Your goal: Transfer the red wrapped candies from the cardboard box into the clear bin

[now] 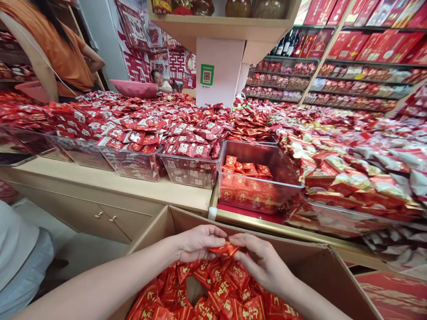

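In the head view, the left hand (196,242) and the right hand (262,262) meet over an open cardboard box (320,266) at the bottom of the picture. Between them is one red packet (225,249). The fingers of the left hand are pressed together on its left end, and the fingers of the right hand are pressed together on its right end, so both hands pinch the same packet. The packet is in the air just above the pile of packets (216,291) that fills the box, and it is near the far wall of the box.

Behind the box stands a light wooden desk (100,180). On the desk there is a row of clear plastic bins. The clear bin (283,171) straight ahead of the hands has only a low layer of orange-red packets inside; the bins to its left and right are heaped high with red sweets.

At the top left a person in an orange shirt (60,53) leans over the display. A white post with a green QR code sign (207,74) rises in the middle. On the right, the shelves (360,66) carry red boxes.
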Motion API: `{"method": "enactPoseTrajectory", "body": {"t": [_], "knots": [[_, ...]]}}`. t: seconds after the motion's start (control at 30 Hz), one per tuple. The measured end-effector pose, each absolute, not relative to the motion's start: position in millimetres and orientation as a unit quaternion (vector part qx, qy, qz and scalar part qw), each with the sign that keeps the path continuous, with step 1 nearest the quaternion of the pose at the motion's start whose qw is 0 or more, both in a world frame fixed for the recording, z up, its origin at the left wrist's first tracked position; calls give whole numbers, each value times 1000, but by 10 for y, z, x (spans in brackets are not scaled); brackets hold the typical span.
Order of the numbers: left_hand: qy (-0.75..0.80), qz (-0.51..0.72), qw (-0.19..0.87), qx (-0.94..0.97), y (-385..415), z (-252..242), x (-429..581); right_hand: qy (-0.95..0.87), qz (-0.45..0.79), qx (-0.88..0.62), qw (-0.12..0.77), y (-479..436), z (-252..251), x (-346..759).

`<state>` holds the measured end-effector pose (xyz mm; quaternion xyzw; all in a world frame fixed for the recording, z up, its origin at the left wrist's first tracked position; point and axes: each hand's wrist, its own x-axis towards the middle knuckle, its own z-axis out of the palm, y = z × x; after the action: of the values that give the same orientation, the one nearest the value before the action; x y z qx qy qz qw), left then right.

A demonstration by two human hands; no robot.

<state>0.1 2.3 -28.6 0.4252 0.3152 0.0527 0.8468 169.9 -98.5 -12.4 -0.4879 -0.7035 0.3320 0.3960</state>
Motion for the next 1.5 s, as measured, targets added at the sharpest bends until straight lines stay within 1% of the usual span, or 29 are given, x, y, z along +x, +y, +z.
{"method": "enactPoseTrajectory", "body": {"t": [0.1,0.13,0.27,0.37,0.47,0.57,0.67,0.73,0.83,0.93,1.0,1.1,1.23,1.33,1.5], "knots": [[327,100,798,496,7,-318,13,-615,481,-489,388,-1010,-198,1650],[329,106,777,526,-3,-321,17,-587,512,-496,384,-1011,-234,1635],[331,116,724,593,-33,-283,29,-548,526,-547,353,-977,-341,1605],[324,121,741,576,-10,-207,22,-563,521,-548,333,-949,-294,1609],[326,134,795,493,42,-129,-7,-605,466,-562,318,-965,-79,1600],[331,135,811,463,91,-111,-46,-660,388,-558,321,-992,322,1577],[328,119,802,486,108,-150,-63,-687,308,-548,364,-883,822,1613],[322,103,797,500,100,-173,-58,-683,229,-566,402,-657,1101,1708],[327,84,786,518,82,-184,-46,-635,152,-615,442,-115,1284,1937],[329,70,776,533,81,-202,-45,-556,147,-727,376,470,1200,2150],[325,61,770,546,89,-236,-47,-523,162,-765,339,772,1087,2219],[325,52,756,566,100,-301,-47,-505,185,-786,304,1031,950,2215],[332,34,739,585,97,-355,-33,-513,188,-801,244,1115,861,2170],[328,14,731,597,89,-366,-22,-539,152,-809,178,1109,828,2188],[306,-10,726,615,70,-358,-17,-590,51,-802,75,1107,802,2241]]}}
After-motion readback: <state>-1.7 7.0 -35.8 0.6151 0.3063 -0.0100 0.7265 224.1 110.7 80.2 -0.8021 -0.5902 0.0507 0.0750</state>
